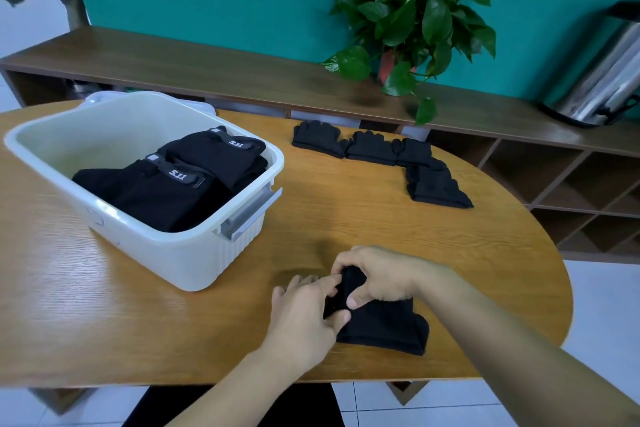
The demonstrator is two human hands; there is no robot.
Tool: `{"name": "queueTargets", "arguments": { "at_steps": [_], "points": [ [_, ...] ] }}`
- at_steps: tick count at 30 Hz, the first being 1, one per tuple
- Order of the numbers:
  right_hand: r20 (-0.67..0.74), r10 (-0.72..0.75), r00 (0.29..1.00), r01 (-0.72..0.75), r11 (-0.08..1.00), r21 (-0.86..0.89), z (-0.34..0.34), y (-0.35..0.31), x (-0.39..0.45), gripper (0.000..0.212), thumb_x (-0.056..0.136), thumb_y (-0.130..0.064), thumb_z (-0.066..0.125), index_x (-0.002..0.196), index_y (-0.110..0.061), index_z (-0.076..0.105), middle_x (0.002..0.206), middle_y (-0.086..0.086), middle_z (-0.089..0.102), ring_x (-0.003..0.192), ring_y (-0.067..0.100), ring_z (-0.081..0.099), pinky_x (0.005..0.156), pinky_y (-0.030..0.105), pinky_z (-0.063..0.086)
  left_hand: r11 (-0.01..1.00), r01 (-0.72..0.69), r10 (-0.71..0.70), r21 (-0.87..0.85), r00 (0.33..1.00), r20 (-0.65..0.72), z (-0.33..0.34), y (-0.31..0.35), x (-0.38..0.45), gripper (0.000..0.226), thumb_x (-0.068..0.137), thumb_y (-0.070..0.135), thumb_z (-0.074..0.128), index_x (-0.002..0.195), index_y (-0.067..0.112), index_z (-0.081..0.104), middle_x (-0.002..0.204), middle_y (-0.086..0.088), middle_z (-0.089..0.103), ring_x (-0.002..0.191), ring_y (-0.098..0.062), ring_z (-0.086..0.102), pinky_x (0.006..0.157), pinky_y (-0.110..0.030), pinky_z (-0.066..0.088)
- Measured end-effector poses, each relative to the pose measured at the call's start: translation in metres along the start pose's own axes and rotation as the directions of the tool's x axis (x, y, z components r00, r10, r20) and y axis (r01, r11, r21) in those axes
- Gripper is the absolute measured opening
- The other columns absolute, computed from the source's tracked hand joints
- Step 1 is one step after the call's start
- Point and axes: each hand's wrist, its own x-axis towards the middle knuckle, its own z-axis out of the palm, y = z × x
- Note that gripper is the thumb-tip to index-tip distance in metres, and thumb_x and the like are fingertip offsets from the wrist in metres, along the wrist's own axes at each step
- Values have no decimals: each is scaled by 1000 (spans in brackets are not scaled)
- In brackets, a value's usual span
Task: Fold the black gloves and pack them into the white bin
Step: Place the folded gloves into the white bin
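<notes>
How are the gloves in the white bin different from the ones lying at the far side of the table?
The gloves in the bin are folded into flat bundles, and two show grey straps printed 5.11; the gloves at the far side lie on the bare table with their finger ends showing and no label visible. The binned ones sit packed side by side inside the white bin; the far ones form a loose row. Both sets are black.

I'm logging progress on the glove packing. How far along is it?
Done: two folded black bundles with 5.11 tags already lie in the white bin. In hand: the left hand and right hand both grip one glove on the table, mid-fold. Left: four gloves wait at the far edge, plus this one to pack.
</notes>
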Motion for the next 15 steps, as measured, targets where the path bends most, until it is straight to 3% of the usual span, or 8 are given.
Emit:
{"name": "queueTargets", "arguments": {
  "at_steps": [5, 11, 15],
  "points": [
    [37, -6, 999, 5, 1000, 25, -3, 1, 5, 35, 82, -25, 77, 110, -32, 58, 115, -1, 57, 105, 21, 54, 93, 44, 48, 1000, -3, 3, -3, 1000, -27, 2, 0, -3, 52, 94, 39, 59, 143, 39, 41, 116, 17, 56, 118, -5, 42, 98, -26, 27],
    [73, 10, 997, -12, 1000, 18, -7, 1, 8, 35, 82, -24, 76, 114, -24, 60, 110, 2, 58, 101, 22, 54, 89, 41, 48, 1000, -9, 9, -9, 999, -42, 4, -1, -3, 51, 94, 38, 59, 142, 43, 42, 111, 19, 55, 117, -5, 43, 98, -26, 27],
    [72, 12, 997, -18, 996, 92, -6, 6, 8, 29, 81, -25, 77, 105, -28, 61, 108, 7, 61, 90, 20, 54, 86, 41, 48, 999, -13, 12, -37, 1000, -24, 1, -2, -3, 56, 94, 36, 61, 145, 43, 38, 106, 21, 50, 121, -4, 40, 101, -25, 24]
  ]
}}
